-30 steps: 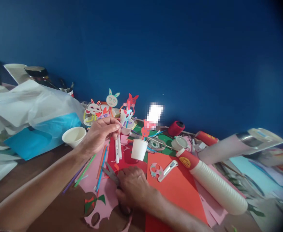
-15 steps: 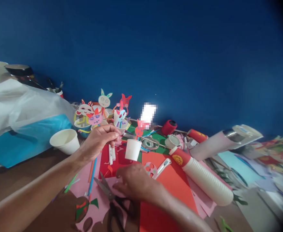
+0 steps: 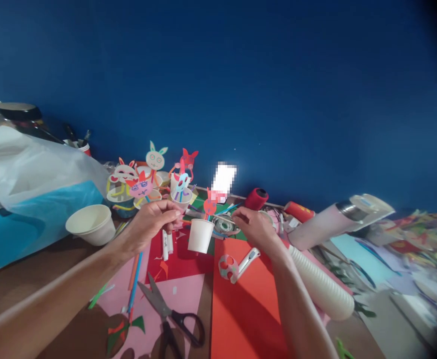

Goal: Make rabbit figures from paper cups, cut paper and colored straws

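Observation:
A white paper cup (image 3: pixel 201 236) tilts slightly in the middle, with a red paper animal figure (image 3: pixel 210 206) rising from it. My left hand (image 3: pixel 157 219) is left of the cup, thumb and fingers pinched together; a thin orange strip runs from there toward the cup. What lies inside the pinch is mostly hidden. To the right, my right hand (image 3: pixel 253 225) is closed in a pinch at the end of a thin pale strip (image 3: pixel 223 218) beside the cup. Black-handled scissors (image 3: pixel 166 310) lie partly spread on pink paper (image 3: pixel 188 294).
Paper puppets in cups, one a rabbit (image 3: pixel 155 159), stand behind my left hand. A bowl (image 3: pixel 93 224), markers (image 3: pixel 165 245), a utility knife (image 3: pixel 248 262), orange paper (image 3: pixel 248 309), stacked cups (image 3: pixel 321 284) and a tumbler (image 3: pixel 311 229) lie around. A blue wall (image 3: pixel 278 99) rises behind.
My right hand has risen from above the scissors to the right side of the cup and closed in a pinch. My left hand keeps its pinch. The view has shifted slightly.

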Available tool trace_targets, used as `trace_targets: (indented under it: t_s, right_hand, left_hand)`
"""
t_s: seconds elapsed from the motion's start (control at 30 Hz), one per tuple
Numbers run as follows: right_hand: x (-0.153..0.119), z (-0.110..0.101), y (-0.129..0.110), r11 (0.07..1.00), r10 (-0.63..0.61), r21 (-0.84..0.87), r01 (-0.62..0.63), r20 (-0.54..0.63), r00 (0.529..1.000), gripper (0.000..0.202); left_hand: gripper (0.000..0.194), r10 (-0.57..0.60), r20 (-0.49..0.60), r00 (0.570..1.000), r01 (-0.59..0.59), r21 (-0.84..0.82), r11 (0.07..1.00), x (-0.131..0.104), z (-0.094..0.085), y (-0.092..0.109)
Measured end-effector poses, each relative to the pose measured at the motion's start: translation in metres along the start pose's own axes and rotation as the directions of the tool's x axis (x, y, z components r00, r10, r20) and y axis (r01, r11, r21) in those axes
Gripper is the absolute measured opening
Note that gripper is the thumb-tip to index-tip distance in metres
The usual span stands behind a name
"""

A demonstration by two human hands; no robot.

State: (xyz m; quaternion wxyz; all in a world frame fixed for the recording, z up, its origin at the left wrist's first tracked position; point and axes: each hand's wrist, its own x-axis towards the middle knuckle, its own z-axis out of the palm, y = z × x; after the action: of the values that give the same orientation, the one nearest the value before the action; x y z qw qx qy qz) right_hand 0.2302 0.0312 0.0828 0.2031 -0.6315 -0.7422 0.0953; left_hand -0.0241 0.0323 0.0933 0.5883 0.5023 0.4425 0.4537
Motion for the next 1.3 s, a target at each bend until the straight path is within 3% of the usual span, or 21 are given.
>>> trace_targets:
  t_s: [0.3, 0.5, 0.73, 0.93, 1.3]
  right_hand:
    - [0.002, 0.005, 0.001, 0.986, 0.013, 0.168, -0.008, -0.029, 0.999, 0.016]
    - [0.0, 0.028, -0.024, 0.907, -0.036, 0.419, 0.038, -0.014, 0.999, 0.019]
    - [-0.009, 0.052, -0.05, 0.778, -0.087, 0.627, 0.043, 0.039, 0.995, 0.019]
    - [-0.014, 0.058, -0.057, 0.735, -0.105, 0.678, 0.023, 0.079, 0.991, 0.012]
    - [-0.013, 0.058, -0.054, 0.728, -0.1, 0.685, 0.002, 0.102, 0.99, 0.012]
  left_hand:
    - [0.011, -0.019, 0.025, 0.999, 0.018, 0.058, 0.998, 0.002, -0.002, -0.015]
    - [0.015, -0.087, 0.077, 0.993, 0.084, 0.043, 0.996, -0.001, 0.003, -0.034]
    - [0.015, -0.097, 0.105, 0.99, 0.088, 0.088, 0.992, -0.005, 0.013, -0.039]
    - [0.015, -0.062, 0.102, 0.993, 0.043, 0.178, 0.983, -0.006, 0.017, -0.048]
    - [0.014, -0.08, 0.145, 0.986, 0.058, 0.149, 0.987, -0.005, 0.017, -0.051]
